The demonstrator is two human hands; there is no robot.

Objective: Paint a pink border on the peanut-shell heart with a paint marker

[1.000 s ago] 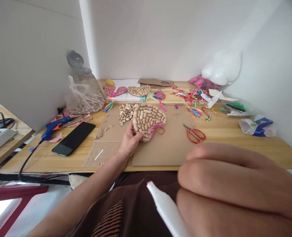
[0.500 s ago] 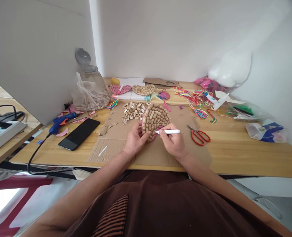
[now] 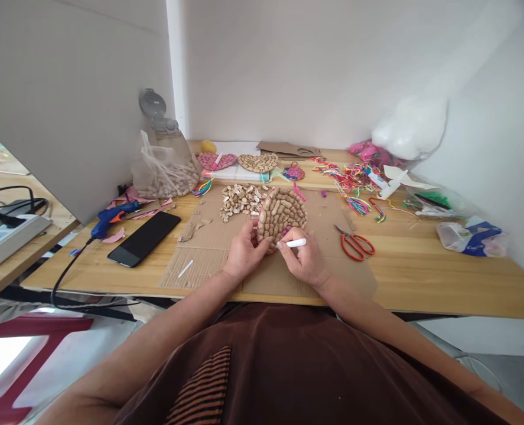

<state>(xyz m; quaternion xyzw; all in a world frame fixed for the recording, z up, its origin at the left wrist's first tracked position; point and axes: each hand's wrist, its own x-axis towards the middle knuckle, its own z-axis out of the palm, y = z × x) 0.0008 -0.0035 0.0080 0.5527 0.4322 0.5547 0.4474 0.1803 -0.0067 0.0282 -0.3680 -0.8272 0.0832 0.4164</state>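
A heart-shaped piece covered with peanut shells (image 3: 283, 213) lies on a sheet of brown cardboard (image 3: 262, 265) in the middle of the wooden table. My left hand (image 3: 245, 252) grips its lower left edge, fingers closed on it. My right hand (image 3: 305, 260) is closed round a white marker (image 3: 295, 242), whose tip touches the heart's lower edge, where some pink shows. A heap of loose peanut shells (image 3: 238, 200) sits just left of the heart.
Red scissors (image 3: 354, 241) lie right of my hands. A black phone (image 3: 144, 238) and a blue glue gun (image 3: 113, 215) are to the left. A bag of peanuts (image 3: 166, 174), two more hearts (image 3: 257, 162), coloured strings (image 3: 350, 176) and plastic bags (image 3: 472, 236) line the back and right.
My right hand came down from close to the camera to the heart with the marker. It then turned the marker so that its tip meets the heart's lower edge. The view shifted slightly.
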